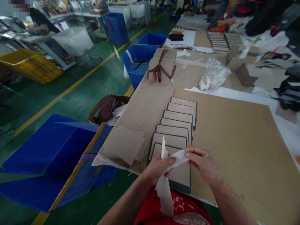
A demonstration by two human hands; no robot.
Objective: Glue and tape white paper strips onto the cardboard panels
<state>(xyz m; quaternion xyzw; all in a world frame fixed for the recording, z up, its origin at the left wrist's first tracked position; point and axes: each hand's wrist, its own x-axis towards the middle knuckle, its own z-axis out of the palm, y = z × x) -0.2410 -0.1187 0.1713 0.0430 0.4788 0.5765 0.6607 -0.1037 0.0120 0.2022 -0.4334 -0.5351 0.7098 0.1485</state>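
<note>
My left hand (157, 168) and my right hand (203, 164) both pinch a thin white paper strip (164, 187) just above the nearest card. The strip hangs down past the table edge toward my red shirt, and one short end sticks up above my left thumb. Under the hands lies the closest of a row of several grey cards with dark borders (178, 120), overlapped like shingles and running away from me. They rest on a large brown board (236, 140) covering the table.
A loose stack of plain grey cardboard sheets (123, 145) lies left of the row, at the table edge. Further back stand a bundle tied with brown ribbon (162, 67) and a clear plastic bag (213, 75). Blue bins (138, 57) line the green floor. Other people work at far tables.
</note>
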